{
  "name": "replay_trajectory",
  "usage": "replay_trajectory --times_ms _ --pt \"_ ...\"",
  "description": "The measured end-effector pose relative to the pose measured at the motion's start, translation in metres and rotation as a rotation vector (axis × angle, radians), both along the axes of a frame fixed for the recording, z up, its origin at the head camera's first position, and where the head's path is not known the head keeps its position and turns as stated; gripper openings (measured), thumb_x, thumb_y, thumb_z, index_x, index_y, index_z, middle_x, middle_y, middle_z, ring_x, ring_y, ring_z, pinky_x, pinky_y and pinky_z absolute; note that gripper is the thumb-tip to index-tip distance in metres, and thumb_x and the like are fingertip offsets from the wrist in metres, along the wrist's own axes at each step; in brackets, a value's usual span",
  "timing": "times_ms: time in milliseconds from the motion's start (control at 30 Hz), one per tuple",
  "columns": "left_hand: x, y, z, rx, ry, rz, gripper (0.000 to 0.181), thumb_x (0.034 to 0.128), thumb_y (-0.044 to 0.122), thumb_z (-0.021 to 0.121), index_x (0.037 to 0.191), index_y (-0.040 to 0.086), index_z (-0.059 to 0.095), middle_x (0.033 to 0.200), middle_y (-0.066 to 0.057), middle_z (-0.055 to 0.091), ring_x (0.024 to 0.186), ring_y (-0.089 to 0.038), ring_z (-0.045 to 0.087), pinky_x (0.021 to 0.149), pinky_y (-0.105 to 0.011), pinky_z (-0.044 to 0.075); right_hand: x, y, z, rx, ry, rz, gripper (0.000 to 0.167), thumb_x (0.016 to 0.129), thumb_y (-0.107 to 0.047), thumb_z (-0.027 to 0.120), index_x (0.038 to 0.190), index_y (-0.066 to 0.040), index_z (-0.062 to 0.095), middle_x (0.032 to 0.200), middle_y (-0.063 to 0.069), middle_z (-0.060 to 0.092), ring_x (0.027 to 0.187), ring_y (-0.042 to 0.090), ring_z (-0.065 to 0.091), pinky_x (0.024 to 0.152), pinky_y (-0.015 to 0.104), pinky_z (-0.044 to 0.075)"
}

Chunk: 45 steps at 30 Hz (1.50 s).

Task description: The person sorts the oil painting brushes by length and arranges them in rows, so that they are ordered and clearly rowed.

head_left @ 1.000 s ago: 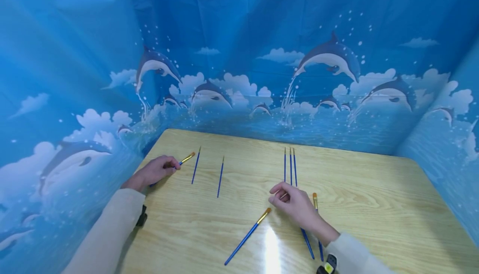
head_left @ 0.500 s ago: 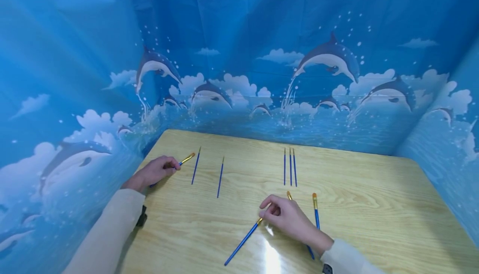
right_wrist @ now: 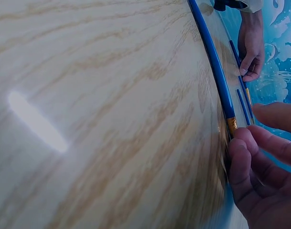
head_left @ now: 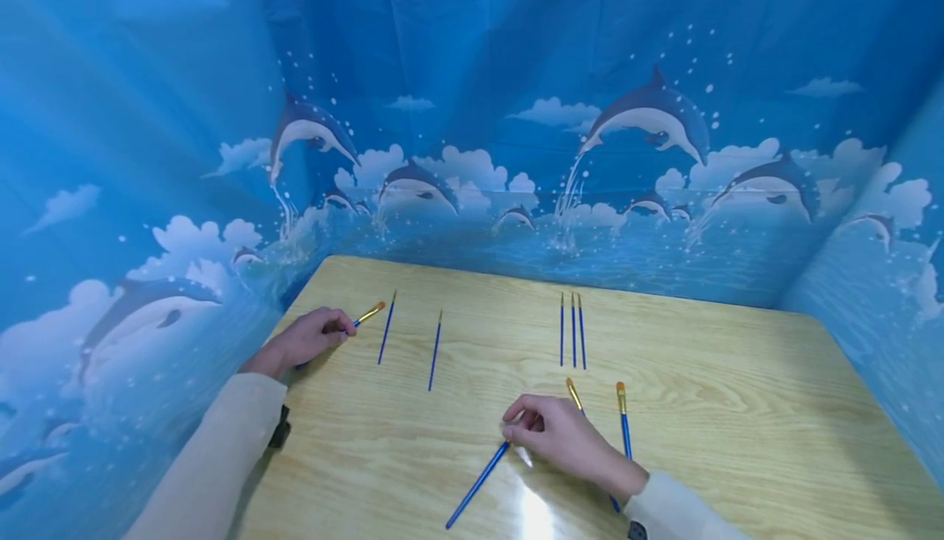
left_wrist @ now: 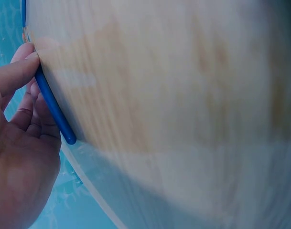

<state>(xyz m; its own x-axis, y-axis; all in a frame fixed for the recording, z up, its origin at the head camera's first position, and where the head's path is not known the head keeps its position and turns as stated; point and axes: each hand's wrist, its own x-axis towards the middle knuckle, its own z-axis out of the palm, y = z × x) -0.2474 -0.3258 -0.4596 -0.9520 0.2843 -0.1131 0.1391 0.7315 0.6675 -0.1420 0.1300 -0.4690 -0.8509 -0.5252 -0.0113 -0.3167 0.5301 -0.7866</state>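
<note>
In the head view my left hand (head_left: 313, 337) pinches a flat-tipped paintbrush (head_left: 370, 312) at the table's left side. Its blue handle (left_wrist: 54, 107) slants down from thumb and fingers in the left wrist view. My right hand (head_left: 564, 433) has its curled fingers on the bristle end of another blue paintbrush (head_left: 475, 487), hiding those bristles. The right wrist view shows these fingers at that brush's gold ferrule (right_wrist: 232, 125). Beside the right wrist lie two more flat brushes: one paintbrush (head_left: 574, 393) partly behind the hand, the other paintbrush (head_left: 624, 429) farther right.
Two thin paintbrushes, one (head_left: 387, 327) near the left hand and one (head_left: 436, 351) right of it, lie apart. Three thin brushes (head_left: 573, 331) lie side by side farther back. A dolphin-print backdrop (head_left: 472, 114) surrounds the wooden table (head_left: 737, 409).
My right hand has moved left and toward the near edge, onto the bristle end of the slanted paintbrush, which has shifted slightly. The left hand has stayed put with its paintbrush.
</note>
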Motion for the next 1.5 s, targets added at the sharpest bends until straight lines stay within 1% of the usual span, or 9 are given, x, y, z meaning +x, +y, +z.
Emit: replay_trajectory --times_ms 233,367,533,633,900,1067,1200,1333,1500 --pt "-0.001 0.001 -0.001 -0.005 0.002 -0.002 0.014 0.1113 0.006 0.059 0.117 0.007 0.071 0.119 -0.014 0.071 0.113 -0.03 0.063 0.1 -0.054 0.051 -0.001 -0.002 -0.002 0.043 0.022 0.005 0.011 0.099 -0.028 0.08 0.103 -0.018 0.08 0.087 -0.012 0.073 0.078 0.0 0.062 0.072 0.021 0.053" --pt "-0.001 0.0 -0.002 0.002 -0.009 0.006 0.014 0.1116 0.007 0.059 0.118 0.007 0.071 0.121 -0.014 0.07 0.115 -0.03 0.062 0.101 -0.054 0.051 -0.001 -0.004 0.0 0.063 0.046 0.012 0.008 0.098 -0.028 0.081 0.101 -0.02 0.081 0.086 -0.012 0.073 0.076 -0.001 0.061 0.071 0.021 0.051" --pt "0.0 0.0 -0.001 0.004 -0.017 0.019 0.014 0.1114 0.007 0.059 0.118 0.007 0.071 0.122 -0.015 0.07 0.116 -0.032 0.062 0.101 -0.056 0.051 0.0 -0.01 0.001 0.12 0.08 -0.01 0.01 0.097 -0.029 0.082 0.102 -0.021 0.081 0.086 -0.015 0.069 0.074 -0.001 0.057 0.068 0.022 0.048" --pt "0.0 -0.001 -0.002 0.003 -0.02 0.018 0.014 0.1114 0.006 0.059 0.118 0.006 0.071 0.121 -0.016 0.07 0.115 -0.031 0.062 0.101 -0.055 0.051 -0.001 -0.014 0.0 0.144 0.101 -0.025 0.011 0.097 -0.03 0.082 0.103 -0.021 0.081 0.087 -0.016 0.067 0.075 -0.001 0.056 0.068 0.022 0.047" --pt "-0.002 -0.001 -0.003 0.002 -0.026 0.023 0.015 0.1117 0.006 0.057 0.118 0.007 0.071 0.121 -0.015 0.07 0.114 -0.031 0.062 0.101 -0.054 0.051 -0.005 -0.017 0.0 0.161 0.183 -0.043 0.011 0.1 -0.026 0.079 0.108 -0.018 0.081 0.092 -0.013 0.064 0.078 0.0 0.054 0.068 0.022 0.047" --pt "-0.003 0.0 -0.002 -0.003 -0.034 0.032 0.015 0.1118 0.006 0.057 0.117 0.008 0.071 0.121 -0.014 0.07 0.116 -0.032 0.062 0.102 -0.054 0.05 -0.009 -0.017 -0.001 0.155 0.149 -0.05 0.014 0.099 -0.029 0.08 0.11 -0.019 0.08 0.098 -0.01 0.065 0.08 0.003 0.054 0.068 0.024 0.046" --pt "-0.004 0.0 -0.004 0.0 -0.034 0.034 0.015 0.1118 0.006 0.057 0.117 0.009 0.071 0.121 -0.013 0.07 0.115 -0.031 0.061 0.102 -0.054 0.05 -0.008 -0.016 0.0 0.149 0.131 -0.046 0.02 0.097 -0.031 0.083 0.112 -0.019 0.08 0.102 -0.008 0.066 0.079 0.004 0.054 0.067 0.024 0.046" --pt "-0.005 -0.001 -0.004 -0.002 -0.031 0.033 0.015 0.112 0.006 0.057 0.117 0.009 0.071 0.12 -0.013 0.069 0.114 -0.03 0.061 0.101 -0.053 0.051 -0.006 -0.018 0.001 0.147 0.144 -0.036 0.022 0.095 -0.027 0.085 0.114 -0.017 0.079 0.102 -0.007 0.066 0.077 0.003 0.053 0.066 0.023 0.047" --pt "-0.002 0.0 -0.003 -0.002 -0.036 0.038 0.014 0.1118 0.007 0.058 0.117 0.009 0.071 0.12 -0.013 0.069 0.113 -0.03 0.061 0.101 -0.053 0.05 -0.002 -0.022 0.001 0.129 0.157 -0.012 0.02 0.095 -0.019 0.082 0.114 -0.015 0.079 0.102 -0.005 0.067 0.077 0.001 0.052 0.066 0.022 0.047"
